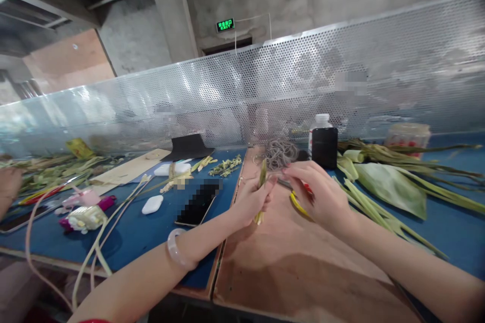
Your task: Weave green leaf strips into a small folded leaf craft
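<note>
My left hand [255, 201] is closed around a small green leaf bundle [262, 174], whose tip stands up above the fist and whose pale ends stick out below it. Just to the right, my right hand [316, 189] is raised with its fingertips pinched together near the bundle; what they hold, if anything, is too small to make out. Partly behind my right hand lie scissors with a yellow and red handle [299, 204] on the brown board [273, 267]. A tangle of grey cord [281, 154] lies beyond both hands.
A black phone [325, 147] leans on a white-capped bottle [322, 120]. Long green leaves [394, 186] and a clear jar [408, 138] are at right. Leftward lie another phone [200, 203], a white case [152, 204], leaf strips [109, 227] and another person's hand [9, 186].
</note>
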Tool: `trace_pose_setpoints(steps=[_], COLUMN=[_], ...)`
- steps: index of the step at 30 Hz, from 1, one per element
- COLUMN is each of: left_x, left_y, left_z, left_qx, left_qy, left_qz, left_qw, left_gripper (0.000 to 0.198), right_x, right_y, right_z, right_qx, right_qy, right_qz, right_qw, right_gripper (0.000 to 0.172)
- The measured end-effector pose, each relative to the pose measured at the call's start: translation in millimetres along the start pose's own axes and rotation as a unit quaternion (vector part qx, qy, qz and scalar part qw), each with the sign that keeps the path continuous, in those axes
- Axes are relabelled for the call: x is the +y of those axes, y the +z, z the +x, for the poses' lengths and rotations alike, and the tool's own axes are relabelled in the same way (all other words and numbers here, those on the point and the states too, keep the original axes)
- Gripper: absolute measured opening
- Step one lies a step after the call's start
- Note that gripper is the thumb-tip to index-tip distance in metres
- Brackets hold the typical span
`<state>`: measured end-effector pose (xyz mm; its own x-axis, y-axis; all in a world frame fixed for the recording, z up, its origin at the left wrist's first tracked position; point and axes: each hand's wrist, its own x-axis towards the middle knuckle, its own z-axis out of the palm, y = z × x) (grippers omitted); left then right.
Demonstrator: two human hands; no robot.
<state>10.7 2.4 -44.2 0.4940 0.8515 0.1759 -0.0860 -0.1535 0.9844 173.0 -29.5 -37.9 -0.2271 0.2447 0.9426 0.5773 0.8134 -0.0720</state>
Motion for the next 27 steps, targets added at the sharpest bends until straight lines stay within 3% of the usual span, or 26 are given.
trace_pose_setpoints(steps=[5, 9, 13, 16, 21, 24, 27], left_x=[0.4, -1.1, -1.1, -0.9, -2.2, 0.0, 4.7], left_y=[4.1, 6.5, 4.1, 1.4, -0.7, 0.2, 2.0], left_z=[-2.3, -6.7, -10.2, -9.8, -7.7, -9.2, -11.2], left_qx=[-0.008, 0.019, 0.056, 0.092, 0.125, 0.121, 0.104], left_qy=[0.001, 0.064, 0.140, 0.184, 0.194, 0.175, 0.181], left_qz=[0.065, 0.177, 0.338, 0.409, 0.530, 0.568, 0.560], left_qw=[0.998, 0.982, 0.929, 0.889, 0.816, 0.795, 0.802], left_gripper=[0.035, 0.028, 0.029, 0.044, 0.061, 0.056, 0.044], right_x=[5.0, 7.2, 3.8, -4.2, -10.6, -11.2, -14.2], right_y=[-12.1, -19.0, -27.1, -29.2, -21.2, -15.5, -10.4], right_z=[15.2, 26.5, 31.2, 31.5, 25.2, 20.5, 14.9], right_qx=[0.041, 0.009, -0.032, -0.082, -0.190, -0.208, -0.207], right_qy=[-0.102, -0.123, -0.112, -0.111, -0.122, -0.112, -0.121], right_qz=[-0.090, -0.171, -0.218, -0.244, -0.281, -0.286, -0.290], right_qw=[0.990, 0.978, 0.969, 0.960, 0.933, 0.929, 0.926], right_gripper=[0.033, 0.033, 0.029, 0.025, 0.025, 0.025, 0.024])
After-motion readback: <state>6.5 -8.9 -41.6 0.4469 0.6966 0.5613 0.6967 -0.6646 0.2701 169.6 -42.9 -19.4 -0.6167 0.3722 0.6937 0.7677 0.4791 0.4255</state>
